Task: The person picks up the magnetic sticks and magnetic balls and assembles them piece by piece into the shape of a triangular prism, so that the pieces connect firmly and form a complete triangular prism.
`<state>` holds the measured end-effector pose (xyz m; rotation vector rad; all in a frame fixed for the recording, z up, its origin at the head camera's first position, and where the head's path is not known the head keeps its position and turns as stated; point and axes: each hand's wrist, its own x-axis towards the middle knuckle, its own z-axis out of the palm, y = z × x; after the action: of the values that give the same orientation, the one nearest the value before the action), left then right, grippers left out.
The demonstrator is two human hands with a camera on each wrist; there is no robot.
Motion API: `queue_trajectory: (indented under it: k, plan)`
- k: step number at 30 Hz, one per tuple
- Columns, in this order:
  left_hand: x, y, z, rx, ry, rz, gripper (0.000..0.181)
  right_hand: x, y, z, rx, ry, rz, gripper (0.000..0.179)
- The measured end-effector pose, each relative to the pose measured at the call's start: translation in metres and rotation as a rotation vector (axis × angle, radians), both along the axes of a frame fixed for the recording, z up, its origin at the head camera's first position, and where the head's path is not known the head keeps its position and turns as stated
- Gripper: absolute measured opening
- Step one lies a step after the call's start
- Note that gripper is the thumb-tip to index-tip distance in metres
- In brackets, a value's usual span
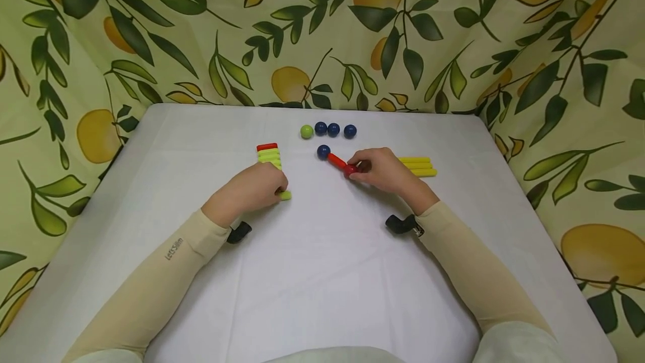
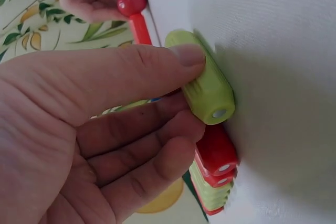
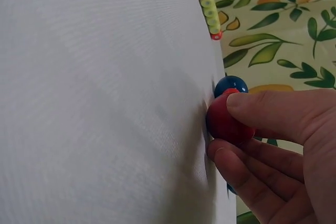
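Note:
My left hand [image 1: 252, 188] pinches a light green magnetic rod [image 2: 212, 90] between thumb and fingers, low over the white tabletop. One end of that rod shows a small metal disc. Just beyond it lies a row of red and green rods [image 1: 269, 156], partly hidden by this hand in the head view. With thumb and fingertips, my right hand [image 1: 383, 168] holds a red ball [image 1: 350, 171]. A red rod [image 1: 336, 161] runs from this ball to a dark blue ball [image 1: 323, 152], so the three form one straight piece.
Farther back stand a green ball [image 1: 307, 131] and three dark blue balls [image 1: 333, 130] in a loose line. Several yellow rods [image 1: 417, 166] lie side by side past my right hand. A leaf-and-fruit patterned curtain [image 1: 289, 84] borders the white table [image 1: 312, 284].

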<state>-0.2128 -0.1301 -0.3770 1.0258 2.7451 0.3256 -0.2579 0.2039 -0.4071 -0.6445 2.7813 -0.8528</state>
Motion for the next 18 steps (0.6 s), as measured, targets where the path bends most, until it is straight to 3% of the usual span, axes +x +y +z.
queue_trajectory:
  k: [4,9,14,18]
  plan:
    - [-0.001,0.003,0.004,0.032,0.034,-0.015,0.023,-0.001,0.001,0.001,0.000,0.005,0.005,0.029]
    - [-0.008,0.014,0.017,0.107,0.107,-0.029,0.005,-0.001,0.001,0.000,-0.002,0.016,0.000,0.029]
    - [-0.020,0.034,0.026,0.136,0.086,-0.054,0.012,0.000,0.002,-0.001,-0.009,0.015,-0.001,0.029]
    - [-0.034,0.050,0.024,0.157,0.059,-0.057,0.011,-0.001,0.000,-0.001,-0.017,0.010,-0.004,0.028]
